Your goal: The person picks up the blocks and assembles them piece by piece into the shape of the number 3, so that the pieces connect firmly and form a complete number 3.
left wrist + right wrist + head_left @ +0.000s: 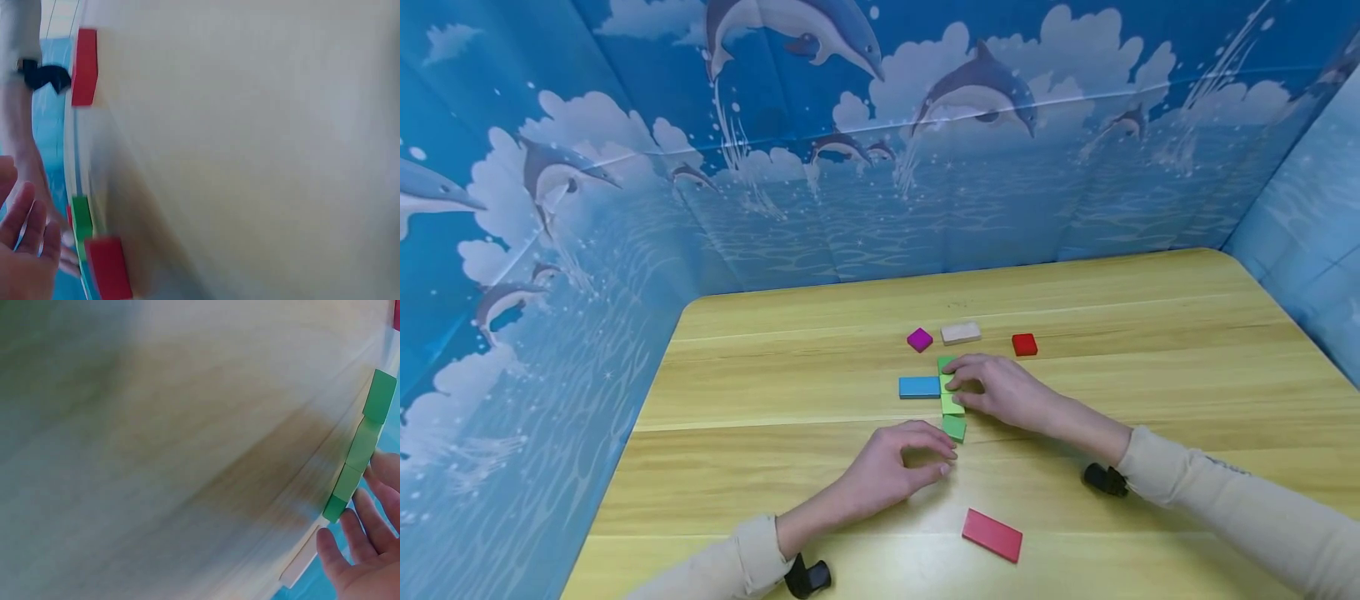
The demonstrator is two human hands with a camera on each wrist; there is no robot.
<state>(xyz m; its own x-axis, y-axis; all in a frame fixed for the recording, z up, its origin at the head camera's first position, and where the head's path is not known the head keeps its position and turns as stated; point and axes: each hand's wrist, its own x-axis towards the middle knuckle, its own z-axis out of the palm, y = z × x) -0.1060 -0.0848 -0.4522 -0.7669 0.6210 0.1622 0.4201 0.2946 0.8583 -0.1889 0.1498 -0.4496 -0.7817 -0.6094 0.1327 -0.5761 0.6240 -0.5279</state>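
Note:
Several green blocks, dark and light, form a row [952, 405] on the wooden table. The far end of a blue block [919, 387] meets the row's left side. My right hand [1011, 392] is at the row's right side, its fingertips spread along the blocks and touching them. Near the row's closest block, a slightly turned green one [954, 428], my left hand [891, 467] hovers with thumb and fingers apart, holding nothing. Low in the left wrist view, a red block [107, 269] stands beside that hand; the head view hides it.
A red plank [992, 535] lies towards the near side. Beyond the row sit a magenta block [920, 339], a pale block [961, 333] and a small red block [1024, 344]. A dolphin-print curtain [880, 217] borders the table [715, 467].

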